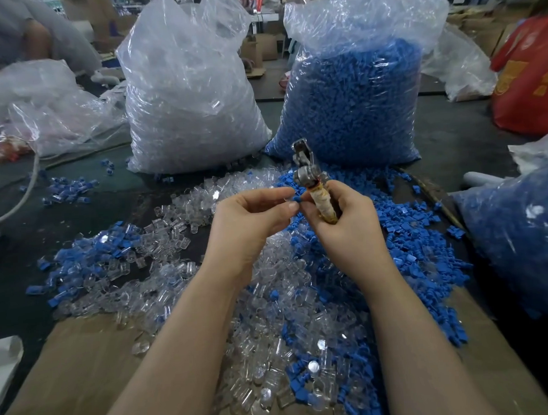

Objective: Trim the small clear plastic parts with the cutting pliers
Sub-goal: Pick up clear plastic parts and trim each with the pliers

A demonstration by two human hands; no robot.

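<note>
**Two hands meet over the heap, pliers pointing up**

Two hands work close together above a spread of loose parts. The right hand (343,216) grips the pliers (313,186) by their tape-wrapped handles, fingers curled round them, so the metal head stands above the knuckles and tilts slightly left. Whether the jaws are parted cannot be told from this angle.

The left hand (254,221) has its fingers bent inward, thumb and forefinger pinching a small piece (295,200) at their tips. It shows blue at the end, with a hint of clear plastic beside it; its exact shape is too small to make out. The piece sits just left of the pliers' handles, below the head, and the right thumb lies close against it.

Beneath both wrists lies the pile of clear parts (271,302), mixed with blue parts (410,232) that thicken to the right of the right hand. All of it rests on a dark table (17,300) and a sheet of cardboard (84,376) under the forearms.

Beyond the fingertips stand two full sacks: a clear bag (190,94) past the left hand and a blue-filled bag (355,92) past the pliers' head. Another person (19,33) sits at the far left.
</note>
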